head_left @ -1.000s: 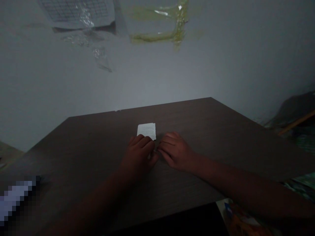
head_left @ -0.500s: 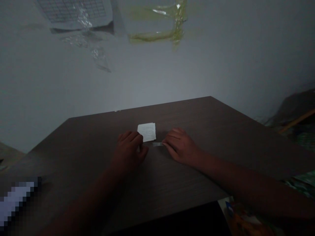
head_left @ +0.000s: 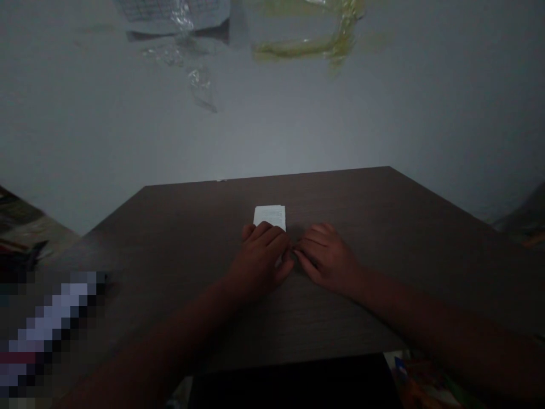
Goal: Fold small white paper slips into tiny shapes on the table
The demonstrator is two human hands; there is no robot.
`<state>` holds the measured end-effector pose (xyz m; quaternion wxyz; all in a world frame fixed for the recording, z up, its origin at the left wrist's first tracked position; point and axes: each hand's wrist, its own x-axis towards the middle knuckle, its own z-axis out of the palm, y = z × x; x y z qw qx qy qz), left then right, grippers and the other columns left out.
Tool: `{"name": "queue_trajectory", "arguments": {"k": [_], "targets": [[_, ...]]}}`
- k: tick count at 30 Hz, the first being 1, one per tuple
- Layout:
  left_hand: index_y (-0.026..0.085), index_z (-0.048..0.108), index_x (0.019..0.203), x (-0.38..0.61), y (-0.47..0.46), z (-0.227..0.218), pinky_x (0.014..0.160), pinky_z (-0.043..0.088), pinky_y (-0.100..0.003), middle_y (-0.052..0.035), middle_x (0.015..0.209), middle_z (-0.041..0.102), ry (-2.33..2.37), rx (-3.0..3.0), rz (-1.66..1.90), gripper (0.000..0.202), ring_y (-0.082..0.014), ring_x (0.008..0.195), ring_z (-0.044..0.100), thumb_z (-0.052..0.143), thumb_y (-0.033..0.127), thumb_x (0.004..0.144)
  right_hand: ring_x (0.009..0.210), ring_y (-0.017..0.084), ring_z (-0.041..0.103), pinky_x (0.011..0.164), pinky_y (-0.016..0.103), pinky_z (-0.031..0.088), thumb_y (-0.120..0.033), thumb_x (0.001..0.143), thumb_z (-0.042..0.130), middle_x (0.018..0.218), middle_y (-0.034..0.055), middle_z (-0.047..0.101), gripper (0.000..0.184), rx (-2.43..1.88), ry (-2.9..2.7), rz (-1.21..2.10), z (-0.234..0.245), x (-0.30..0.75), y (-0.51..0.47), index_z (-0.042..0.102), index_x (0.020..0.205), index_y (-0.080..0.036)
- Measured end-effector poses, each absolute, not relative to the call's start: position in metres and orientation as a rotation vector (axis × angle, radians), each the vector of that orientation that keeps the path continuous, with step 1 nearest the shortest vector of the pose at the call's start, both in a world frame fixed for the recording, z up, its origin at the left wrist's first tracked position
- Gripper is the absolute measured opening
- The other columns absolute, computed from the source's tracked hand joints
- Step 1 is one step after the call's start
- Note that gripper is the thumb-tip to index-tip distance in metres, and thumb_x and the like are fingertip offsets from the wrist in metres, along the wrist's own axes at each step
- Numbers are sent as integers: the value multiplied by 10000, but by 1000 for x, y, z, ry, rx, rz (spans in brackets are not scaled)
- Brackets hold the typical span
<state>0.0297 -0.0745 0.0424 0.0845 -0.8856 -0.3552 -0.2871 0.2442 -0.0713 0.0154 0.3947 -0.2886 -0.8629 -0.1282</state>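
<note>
My left hand (head_left: 264,257) is curled on the near side of a small stack of printed white paper (head_left: 271,213), covering its lower part. Between the left thumb and fingers shows a pale bit of a narrow strip (head_left: 279,261); most of it is hidden. Close beside it on the right, my right hand (head_left: 327,255) is closed in a pinch, its fingertips almost meeting the left ones. The strip's end at the right fingertips is too small and dark to make out clearly.
Both forearms rest over a dark brown table (head_left: 204,227) against a pale wall (head_left: 298,125). A blurred-out pale object (head_left: 55,324) lies at the left. Taped paper (head_left: 179,17) hangs on the wall. A colourful packet (head_left: 426,378) shows below the table's near edge.
My left hand has come closer to my right, and the strip that showed between them is now mostly covered. More of the paper stack is hidden. The camera view has shifted left.
</note>
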Motion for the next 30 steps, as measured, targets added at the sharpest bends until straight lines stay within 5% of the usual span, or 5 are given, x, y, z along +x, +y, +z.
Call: {"name": "queue_trajectory", "arguments": {"k": [12, 19, 24, 30], "targets": [[256, 596, 790, 34, -75, 51, 881, 434, -466, -36, 875, 730, -1164, -2694, -669, 151, -294, 945, 623, 654, 157, 887, 832, 241, 602, 792, 430, 457, -191, 1096, 520, 857, 67, 719, 259, -697, -2221, -226, 17, 243, -72, 695, 906, -213], [233, 526, 753, 8, -49, 50, 901, 426, -450, -36, 844, 697, -1383, -2577, -802, 197, -282, 948, 642, 654, 113, 842, 834, 224, 683, 784, 384, 525, -247, 1059, 624, 857, 50, 741, 192, -898, -2043, 267, 23, 262, -57, 725, 897, -230], [217, 632, 945, 1, -41, 39, 944, 497, -441, -54, 1008, 744, -1358, -2728, -999, 56, -252, 990, 687, 625, 169, 918, 758, 210, 704, 687, 341, 541, -302, 1015, 670, 828, 33, 775, 165, -1036, -1814, 739, 13, 265, -43, 767, 897, -240], [240, 655, 1104, 12, -49, 32, 922, 586, -403, -58, 1078, 769, -1447, -2975, -1237, 131, -243, 1017, 737, 628, 307, 995, 750, 203, 726, 671, 328, 567, -321, 996, 718, 879, 47, 817, 127, -1026, -1785, 875, 8, 259, -42, 785, 926, -238]]}}
